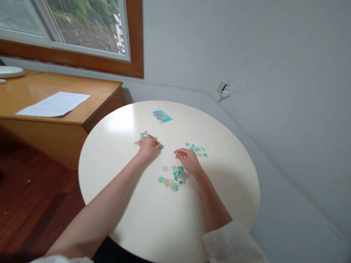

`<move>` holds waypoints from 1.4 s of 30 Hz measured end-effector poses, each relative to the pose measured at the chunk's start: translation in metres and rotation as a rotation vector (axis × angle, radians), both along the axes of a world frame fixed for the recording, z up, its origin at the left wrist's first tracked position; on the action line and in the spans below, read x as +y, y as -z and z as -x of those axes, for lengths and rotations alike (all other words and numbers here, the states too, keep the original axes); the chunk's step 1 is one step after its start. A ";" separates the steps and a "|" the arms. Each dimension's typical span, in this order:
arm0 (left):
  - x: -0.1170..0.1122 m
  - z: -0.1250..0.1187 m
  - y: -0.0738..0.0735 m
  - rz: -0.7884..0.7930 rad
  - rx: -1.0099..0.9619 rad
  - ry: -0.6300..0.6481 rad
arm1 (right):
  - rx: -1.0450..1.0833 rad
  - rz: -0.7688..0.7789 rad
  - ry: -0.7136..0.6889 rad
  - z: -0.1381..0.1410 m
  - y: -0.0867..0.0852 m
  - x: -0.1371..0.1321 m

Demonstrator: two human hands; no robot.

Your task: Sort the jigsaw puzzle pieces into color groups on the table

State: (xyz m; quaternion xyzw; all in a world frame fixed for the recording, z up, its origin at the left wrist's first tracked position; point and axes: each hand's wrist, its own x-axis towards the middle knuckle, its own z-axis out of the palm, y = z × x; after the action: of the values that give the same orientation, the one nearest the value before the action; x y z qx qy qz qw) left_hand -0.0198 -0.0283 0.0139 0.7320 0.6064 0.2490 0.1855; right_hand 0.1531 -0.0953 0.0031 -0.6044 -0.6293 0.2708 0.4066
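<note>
My left hand (148, 148) rests over the left group of jigsaw puzzle pieces (142, 136), covering part of it. Its fingers are closed, with a teal puzzle piece (162, 147) at the fingertips. Above the table's middle, my right hand (189, 161) holds its fingertips together in a pinch; whatever may be between them is too small to make out. Just below that hand lies a heap of teal and pale puzzle pieces (175, 187), some face up, others showing a plain back. A third group of mostly teal pieces (195, 149) is spread to its right.
A small teal picture card (161, 116) lies at the back of the round white table (115, 138). To the left stands a wooden desk (109, 91) with a white paper sheet (56, 104). A plug in a wall socket (225, 90) sticks out behind the table.
</note>
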 end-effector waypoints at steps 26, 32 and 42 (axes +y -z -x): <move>-0.003 0.004 0.000 -0.050 0.109 -0.012 | -0.027 -0.006 -0.013 -0.001 -0.001 0.000; 0.000 0.004 0.003 -0.073 0.109 -0.010 | -0.029 -0.017 -0.013 -0.001 0.000 -0.001; 0.001 0.005 0.005 -0.100 0.073 -0.016 | -0.037 -0.015 -0.014 -0.001 -0.001 -0.002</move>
State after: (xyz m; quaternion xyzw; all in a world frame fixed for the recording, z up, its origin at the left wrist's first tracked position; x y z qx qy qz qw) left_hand -0.0252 -0.0272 0.0092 0.7442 0.6053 0.2534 0.1246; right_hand 0.1541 -0.0970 0.0045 -0.6017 -0.6430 0.2577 0.3976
